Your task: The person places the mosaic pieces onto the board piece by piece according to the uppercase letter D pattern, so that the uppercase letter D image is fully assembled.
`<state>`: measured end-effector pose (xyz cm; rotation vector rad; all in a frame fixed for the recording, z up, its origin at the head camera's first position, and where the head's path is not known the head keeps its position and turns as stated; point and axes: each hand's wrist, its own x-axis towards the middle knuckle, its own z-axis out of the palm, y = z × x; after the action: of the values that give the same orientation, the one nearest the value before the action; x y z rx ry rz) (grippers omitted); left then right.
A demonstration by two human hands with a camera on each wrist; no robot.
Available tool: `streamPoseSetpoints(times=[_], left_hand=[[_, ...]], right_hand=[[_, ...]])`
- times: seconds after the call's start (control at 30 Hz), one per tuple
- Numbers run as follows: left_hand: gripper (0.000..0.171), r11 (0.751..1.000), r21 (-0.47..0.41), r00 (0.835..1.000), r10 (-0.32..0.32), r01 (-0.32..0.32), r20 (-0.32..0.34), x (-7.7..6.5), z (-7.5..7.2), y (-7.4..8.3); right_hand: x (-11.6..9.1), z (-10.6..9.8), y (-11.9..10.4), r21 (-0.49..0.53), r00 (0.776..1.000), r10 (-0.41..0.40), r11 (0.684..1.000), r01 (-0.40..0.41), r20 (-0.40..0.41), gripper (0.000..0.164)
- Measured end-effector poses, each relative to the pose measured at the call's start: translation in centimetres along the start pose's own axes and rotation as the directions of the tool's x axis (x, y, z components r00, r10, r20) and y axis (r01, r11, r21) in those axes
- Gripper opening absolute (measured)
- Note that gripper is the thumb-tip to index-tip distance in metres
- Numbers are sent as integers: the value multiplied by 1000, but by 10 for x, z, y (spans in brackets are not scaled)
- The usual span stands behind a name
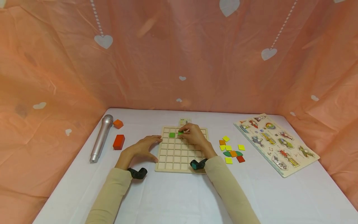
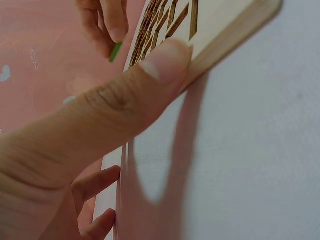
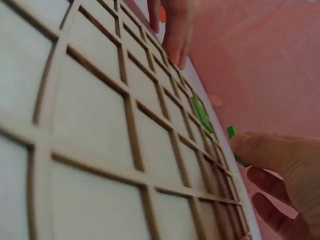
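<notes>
**Right hand (image 1: pixel 195 135) pinches a green tile (image 1: pixel 180 133) over the board (image 1: pixel 177 152)**

The right hand holds the tile between thumb and fingertips, just off the board's far part. A second green tile (image 1: pixel 172 135) lies in a cell of the grid near the far edge, left of the held one. The left hand (image 1: pixel 141 147) is spread wide at the board's left side, its thumb touching the edge toward the near corner and its fingers reaching the edge farther off.

Just beyond the board's far edge lies a card (image 1: pixel 184 120), partly hidden by the right hand. To the right of the board are scattered yellow tiles (image 1: pixel 228 160), orange tiles (image 1: pixel 233 153), a red tile (image 1: pixel 240 159) and green pieces (image 1: pixel 227 153). Farther right lies a picture puzzle (image 1: pixel 268 151). On the left, a silver microphone (image 1: pixel 102 137) lies beside an orange block (image 1: pixel 118 124) and a red block (image 1: pixel 119 142), the orange one farther off.
</notes>
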<state>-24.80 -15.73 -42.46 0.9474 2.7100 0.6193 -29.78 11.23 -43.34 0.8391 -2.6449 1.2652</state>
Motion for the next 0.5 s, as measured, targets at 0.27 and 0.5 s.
streamPoseSetpoints(times=[0.27, 0.5], left_hand=[[89, 1000, 4, 1000, 7, -7, -4, 1, 0, 0], [89, 1000, 2, 1000, 0, 0, 0, 1, -1, 0]], right_hand=[[3, 14, 4, -10, 1000, 17, 1000, -17, -10, 13], [2, 17, 4, -82, 999, -21, 997, 18, -32, 11]])
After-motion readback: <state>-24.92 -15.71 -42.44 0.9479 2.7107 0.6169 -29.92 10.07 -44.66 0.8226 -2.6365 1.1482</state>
